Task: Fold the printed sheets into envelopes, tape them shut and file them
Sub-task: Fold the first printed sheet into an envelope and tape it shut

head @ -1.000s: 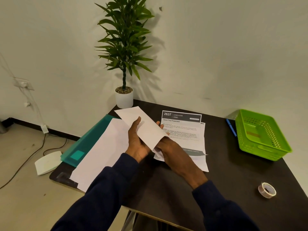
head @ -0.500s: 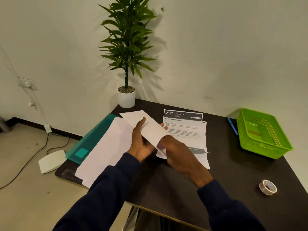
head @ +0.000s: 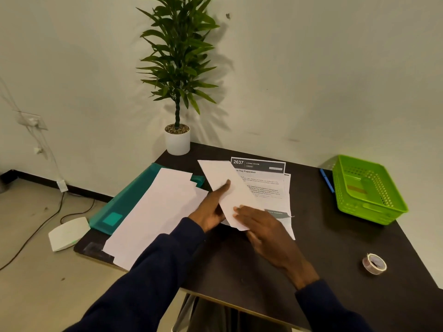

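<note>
I hold a folded white envelope (head: pixel 224 185) slanted above the middle of the black table (head: pixel 335 248). My left hand (head: pixel 211 209) grips its left edge, thumb on top. My right hand (head: pixel 261 226) lies on its lower end with fingers stretched out flat. Under it lies a stack of printed sheets (head: pixel 271 185) headed "2637 LIVING ROOM". Blank white sheets (head: pixel 158 216) lie to the left, partly over a teal folder (head: pixel 124 204). A tape roll (head: pixel 374 263) sits at the right front.
A green plastic basket (head: pixel 369 190) stands at the back right with a blue pen (head: pixel 326 180) beside it. A potted plant (head: pixel 177 140) stands at the back left corner. A white device (head: pixel 68 233) and cables lie on the floor at the left.
The envelope has swung more upright and shifted right over the printed sheets. My right hand has opened out flat on its lower end; the left still grips it.
</note>
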